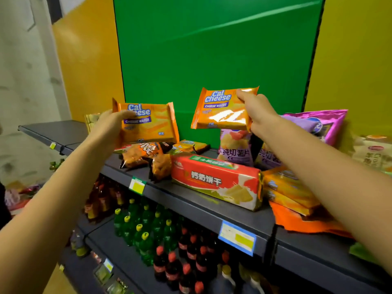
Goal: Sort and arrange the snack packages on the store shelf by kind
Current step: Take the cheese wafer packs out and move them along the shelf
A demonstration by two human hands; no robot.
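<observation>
My left hand (110, 126) grips an orange Cal Cheese wafer pack (152, 124) by its left side, upright at the left of the top shelf (191, 200). My right hand (257, 112) holds a second Cal Cheese wafer pack (218, 111) by its right edge, raised above the shelf against the green back panel. Below them lie brown-orange snack bags (144, 155), a long red biscuit box (216, 181), purple potato chip bags (235, 147), a flat stack of orange wafer packs (286, 187) and a large purple bag (320, 124).
A cream bag (373, 153) lies at the far right. Price tags (137, 185) hang on the shelf's front edge. The shelf below holds green soda bottles (144, 230) and dark cola bottles (191, 257). A bare grey shelf section (57, 130) extends left.
</observation>
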